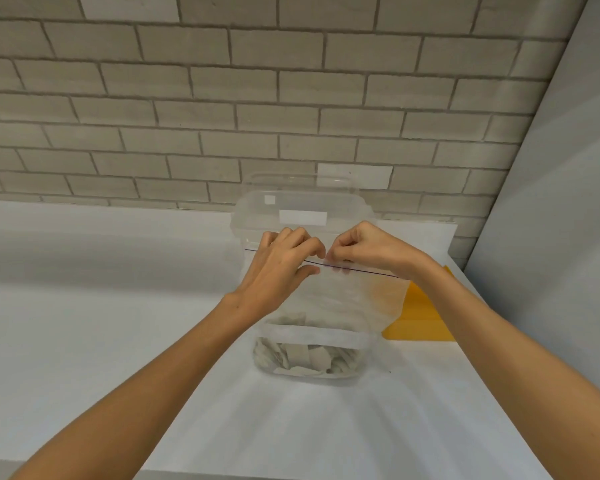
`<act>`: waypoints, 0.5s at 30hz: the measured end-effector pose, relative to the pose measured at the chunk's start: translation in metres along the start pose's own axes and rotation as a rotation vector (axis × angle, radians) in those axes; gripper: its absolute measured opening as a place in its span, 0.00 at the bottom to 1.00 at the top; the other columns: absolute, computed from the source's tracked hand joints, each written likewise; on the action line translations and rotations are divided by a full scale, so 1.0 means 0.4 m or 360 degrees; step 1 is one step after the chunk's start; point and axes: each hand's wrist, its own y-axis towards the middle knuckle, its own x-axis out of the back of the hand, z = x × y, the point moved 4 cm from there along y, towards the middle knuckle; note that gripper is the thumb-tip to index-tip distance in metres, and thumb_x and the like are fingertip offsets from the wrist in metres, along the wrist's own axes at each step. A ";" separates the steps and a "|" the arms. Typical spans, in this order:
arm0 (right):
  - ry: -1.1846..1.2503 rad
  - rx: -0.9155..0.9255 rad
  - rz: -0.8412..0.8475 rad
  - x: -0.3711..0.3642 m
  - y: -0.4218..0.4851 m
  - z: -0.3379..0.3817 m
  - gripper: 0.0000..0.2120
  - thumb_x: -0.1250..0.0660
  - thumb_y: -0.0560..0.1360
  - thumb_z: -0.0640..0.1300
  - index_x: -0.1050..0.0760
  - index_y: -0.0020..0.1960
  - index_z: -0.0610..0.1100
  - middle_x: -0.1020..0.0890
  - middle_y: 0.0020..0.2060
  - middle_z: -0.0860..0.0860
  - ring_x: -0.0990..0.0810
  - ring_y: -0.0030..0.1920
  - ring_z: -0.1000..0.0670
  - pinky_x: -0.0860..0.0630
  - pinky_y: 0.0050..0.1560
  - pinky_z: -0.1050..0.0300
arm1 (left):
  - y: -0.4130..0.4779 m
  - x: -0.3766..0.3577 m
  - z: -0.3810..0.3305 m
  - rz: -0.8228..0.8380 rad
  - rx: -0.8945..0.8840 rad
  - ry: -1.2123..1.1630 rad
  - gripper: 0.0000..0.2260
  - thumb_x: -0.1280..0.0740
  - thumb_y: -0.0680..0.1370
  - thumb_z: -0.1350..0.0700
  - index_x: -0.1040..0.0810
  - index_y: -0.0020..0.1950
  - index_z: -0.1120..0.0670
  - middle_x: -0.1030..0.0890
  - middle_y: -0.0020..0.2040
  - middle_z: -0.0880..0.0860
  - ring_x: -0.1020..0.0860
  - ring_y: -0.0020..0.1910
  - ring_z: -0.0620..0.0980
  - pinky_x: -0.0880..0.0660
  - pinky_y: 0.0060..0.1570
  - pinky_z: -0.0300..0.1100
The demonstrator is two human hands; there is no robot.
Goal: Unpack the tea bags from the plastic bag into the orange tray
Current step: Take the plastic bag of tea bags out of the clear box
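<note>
left hand (284, 261) pinches clear zip-top plastic bag (343, 299) seal | right hand (364, 249) pinches seal too | pale tea bags (309, 358) inside | flat orange tray (423, 317) right

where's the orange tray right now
In the head view the orange tray lies on the white table, right of centre, behind the right edge of the plastic bag and partly hidden by the right forearm.

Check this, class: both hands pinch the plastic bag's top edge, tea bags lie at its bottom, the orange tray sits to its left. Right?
Wrong side: the head view shows the orange tray to the right of the plastic bag. The left hand, right hand and tea bags are as stated.
</note>
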 end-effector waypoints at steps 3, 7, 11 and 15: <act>0.0043 -0.0063 -0.0004 0.000 0.000 -0.002 0.08 0.32 0.73 0.43 0.16 0.40 0.41 0.18 0.36 0.42 0.23 0.37 0.53 0.25 0.46 0.57 | -0.003 -0.007 -0.003 -0.0066 -0.0060 0.0016 0.12 0.24 0.70 0.57 0.22 0.50 0.51 0.23 0.45 0.48 0.28 0.43 0.49 0.40 0.45 0.39; 0.0138 -0.0146 0.0007 -0.007 0.005 -0.012 0.10 0.33 0.72 0.40 0.21 0.40 0.32 0.25 0.34 0.42 0.28 0.37 0.49 0.28 0.38 0.58 | -0.005 -0.021 -0.009 -0.0100 -0.0116 0.0043 0.12 0.24 0.69 0.59 0.21 0.50 0.53 0.24 0.44 0.51 0.29 0.42 0.51 0.36 0.42 0.42; 0.0406 -0.0280 0.0037 -0.016 0.009 -0.024 0.10 0.33 0.74 0.38 0.22 0.39 0.32 0.25 0.30 0.44 0.28 0.30 0.52 0.28 0.32 0.63 | -0.006 -0.023 -0.005 -0.0120 -0.0046 0.0052 0.10 0.27 0.72 0.53 0.20 0.52 0.52 0.24 0.46 0.51 0.27 0.42 0.51 0.34 0.42 0.44; 0.0649 -0.0414 0.0196 -0.029 0.004 -0.027 0.07 0.33 0.74 0.36 0.20 0.40 0.34 0.22 0.30 0.44 0.26 0.29 0.52 0.28 0.33 0.61 | -0.012 -0.024 -0.005 -0.0201 -0.0079 -0.0035 0.07 0.27 0.72 0.57 0.19 0.49 0.55 0.24 0.42 0.51 0.29 0.40 0.50 0.34 0.39 0.43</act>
